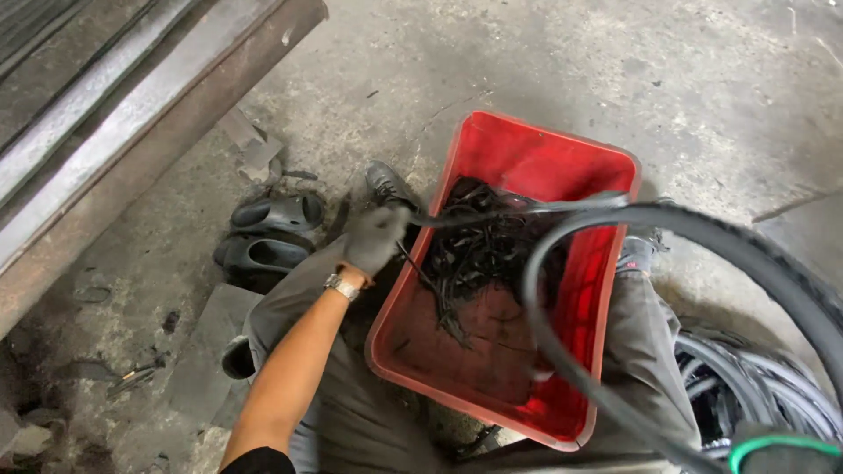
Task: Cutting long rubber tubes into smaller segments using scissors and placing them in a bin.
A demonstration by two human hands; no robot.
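Note:
My left hand [376,237], in a grey glove with a wristwatch above it, is closed on the end of a thin black rubber strip [527,209]. The strip runs right across a red plastic bin [536,142] to a black bicycle tyre [746,246] that arcs over the bin's right side. Inside the bin is a tangle of black rubber strips [483,254]. The bin sits between my legs on the floor. A dark shape with a green edge [777,449] at the bottom right may be my gloved right hand; its grip is hidden.
Two dark sandals [263,233] lie on the concrete floor left of my knee. A long rusty steel beam [132,114] crosses the upper left. More black tyres [755,377] are heaped at the right. Small debris lies at the lower left.

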